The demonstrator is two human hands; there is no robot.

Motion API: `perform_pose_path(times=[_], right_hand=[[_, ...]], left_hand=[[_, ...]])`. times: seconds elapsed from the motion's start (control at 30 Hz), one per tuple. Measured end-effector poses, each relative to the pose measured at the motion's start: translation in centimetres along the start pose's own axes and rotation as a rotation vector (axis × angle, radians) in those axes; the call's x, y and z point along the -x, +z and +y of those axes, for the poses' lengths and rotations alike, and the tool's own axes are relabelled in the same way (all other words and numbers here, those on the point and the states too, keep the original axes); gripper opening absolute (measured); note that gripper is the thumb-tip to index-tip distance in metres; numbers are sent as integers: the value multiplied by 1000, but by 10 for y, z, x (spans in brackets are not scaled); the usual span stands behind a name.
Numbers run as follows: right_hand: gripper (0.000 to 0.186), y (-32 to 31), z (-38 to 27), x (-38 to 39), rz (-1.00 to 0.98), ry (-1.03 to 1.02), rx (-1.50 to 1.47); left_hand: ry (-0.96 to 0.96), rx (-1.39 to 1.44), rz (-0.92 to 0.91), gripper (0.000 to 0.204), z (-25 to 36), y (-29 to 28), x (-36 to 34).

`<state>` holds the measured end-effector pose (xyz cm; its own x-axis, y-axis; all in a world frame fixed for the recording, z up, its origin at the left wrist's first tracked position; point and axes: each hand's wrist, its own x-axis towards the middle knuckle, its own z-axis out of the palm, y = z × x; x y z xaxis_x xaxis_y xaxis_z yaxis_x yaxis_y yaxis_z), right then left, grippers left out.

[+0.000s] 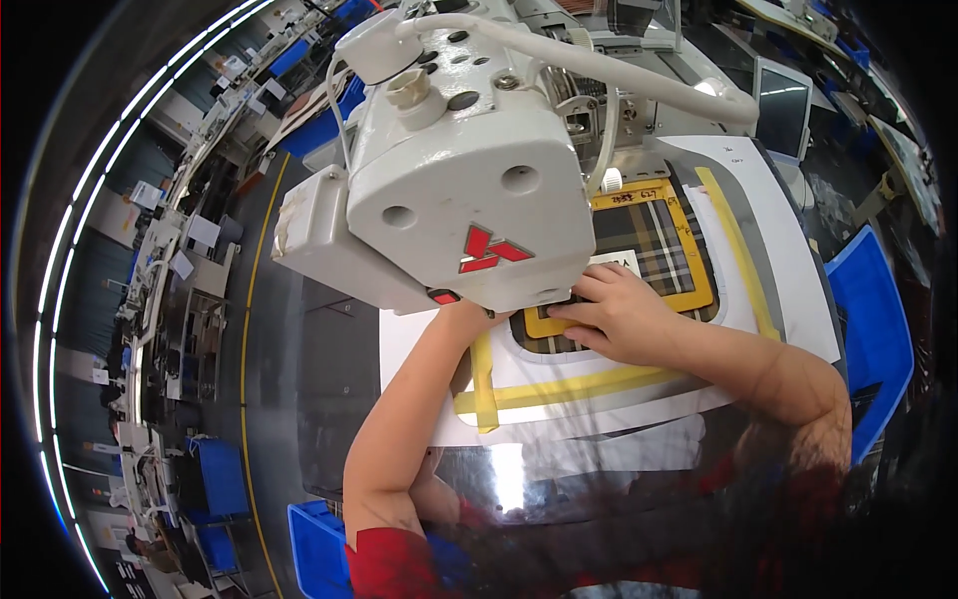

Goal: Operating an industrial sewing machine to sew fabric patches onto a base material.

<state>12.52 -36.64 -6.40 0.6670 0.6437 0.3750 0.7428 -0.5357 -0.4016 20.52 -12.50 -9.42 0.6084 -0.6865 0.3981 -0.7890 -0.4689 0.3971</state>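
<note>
A white sewing machine head (469, 170) fills the upper middle. Under it lies dark plaid fabric (639, 240), framed by a yellow template (701, 270) with handwriting on it. My right hand (624, 314) rests on the template's near left part, its fingers extended and apart, pointing left. The fingertips lie beside a small white label (621, 262). My left hand (469, 317) reaches in behind the machine head's lower edge; only the wrist and back of the hand show, and its fingers are hidden.
White sheets edged with yellow tape (569, 387) surround the template on the worktable. A blue bin (873, 339) stands at the right, another blue bin (317, 549) at the lower left. A monitor (781, 108) is at the upper right. A yellow floor line (249, 329) runs along the left.
</note>
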Motion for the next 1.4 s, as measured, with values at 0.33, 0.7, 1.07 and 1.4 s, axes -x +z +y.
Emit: perform_pose_path(times=[0.33,0.7,1.07,1.4], right_hand=[[30,-2,-3,-4,24,-12,8],[26,-4,-11,-6,47,-2,17],[24,-6,-13,-2,29,171,-119],[26,-6,-14,-6,51,192,-131]], left_hand=[[84,-29,82,38,-4,-1,1],[-28,-102,123,39,-1,6,0],[-86,-122,148,39,3,11,-3],[-72,-72,189,39,-1,9,5]])
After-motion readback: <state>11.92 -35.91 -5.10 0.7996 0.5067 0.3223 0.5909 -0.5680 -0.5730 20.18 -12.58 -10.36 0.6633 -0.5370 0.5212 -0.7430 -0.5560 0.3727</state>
